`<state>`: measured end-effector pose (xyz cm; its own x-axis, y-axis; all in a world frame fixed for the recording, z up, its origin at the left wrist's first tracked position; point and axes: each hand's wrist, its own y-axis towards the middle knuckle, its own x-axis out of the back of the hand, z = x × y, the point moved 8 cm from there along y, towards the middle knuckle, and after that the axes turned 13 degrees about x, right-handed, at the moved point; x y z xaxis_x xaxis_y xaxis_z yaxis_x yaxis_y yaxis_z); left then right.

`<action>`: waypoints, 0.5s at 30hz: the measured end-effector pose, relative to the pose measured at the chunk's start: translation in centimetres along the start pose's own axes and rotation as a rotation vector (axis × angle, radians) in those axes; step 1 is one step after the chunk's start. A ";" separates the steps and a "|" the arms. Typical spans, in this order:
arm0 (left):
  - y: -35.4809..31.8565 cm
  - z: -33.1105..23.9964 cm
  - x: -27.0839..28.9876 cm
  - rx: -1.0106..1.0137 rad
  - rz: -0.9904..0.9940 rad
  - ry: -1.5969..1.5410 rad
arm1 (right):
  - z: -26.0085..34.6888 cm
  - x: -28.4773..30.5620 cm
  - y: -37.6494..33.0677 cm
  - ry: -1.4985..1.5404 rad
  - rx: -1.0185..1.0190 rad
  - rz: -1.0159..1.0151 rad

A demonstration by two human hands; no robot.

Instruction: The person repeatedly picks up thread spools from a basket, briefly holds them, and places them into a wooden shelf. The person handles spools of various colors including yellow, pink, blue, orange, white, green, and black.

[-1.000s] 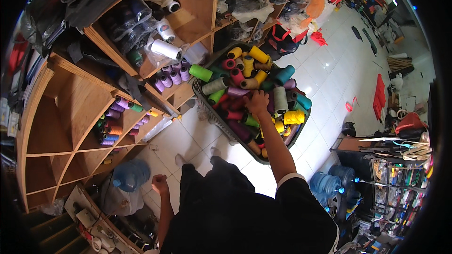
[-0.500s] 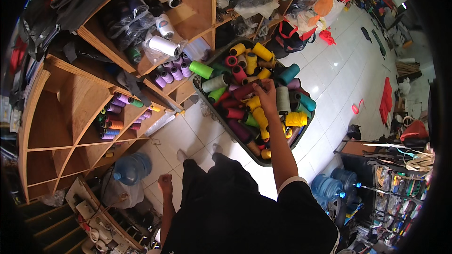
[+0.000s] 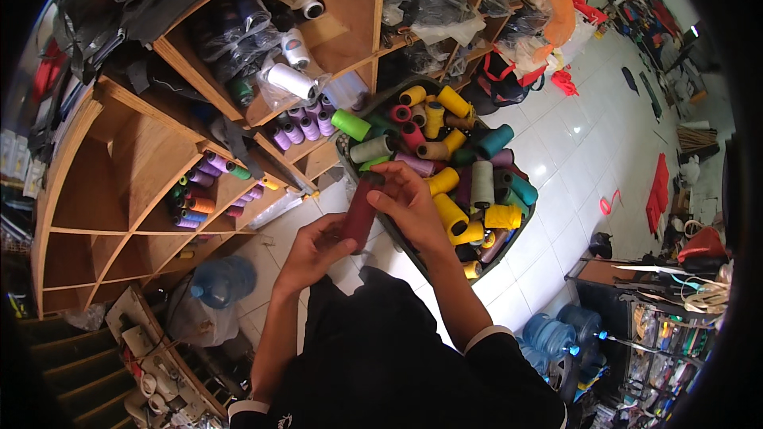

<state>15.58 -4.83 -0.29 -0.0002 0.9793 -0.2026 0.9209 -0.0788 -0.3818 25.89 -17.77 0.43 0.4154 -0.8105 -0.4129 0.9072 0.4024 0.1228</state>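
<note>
Maroon spool (image 3: 362, 210): tilted, top toward one o'clock.
Left hand (image 3: 313, 253): closed round lower end.
Right hand (image 3: 409, 210): closed on upper end.
Both ends: light support seemed best.

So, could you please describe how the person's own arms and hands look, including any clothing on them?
The left hand and right hand are bare, with nothing visibly worn on the wrists. The black fabric shirt has short sleeves: the right sleeve ends in a narrow white band, and the left sleeve shows a similar pale edge.
</note>
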 end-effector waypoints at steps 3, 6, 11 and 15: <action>-0.3 0.5 0.5 0.016 -0.023 -0.159 | -0.3 -1.0 -0.7 -0.066 0.008 0.040; -0.6 1.3 1.5 0.023 -0.086 -0.384 | -0.3 -2.5 -2.1 -0.196 0.018 0.217; -1.5 -0.3 1.1 -0.056 -0.088 -0.458 | 0.6 -4.1 -3.4 -0.280 0.096 0.160; -2.3 -0.2 2.3 -0.062 -0.179 -0.376 | 1.1 -4.2 -3.3 -0.359 0.108 0.171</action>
<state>13.56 -2.40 0.33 -0.2937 0.8394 -0.4574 0.9153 0.1089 -0.3878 21.22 -16.19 2.75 0.5405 -0.8404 -0.0395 0.8169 0.5129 0.2639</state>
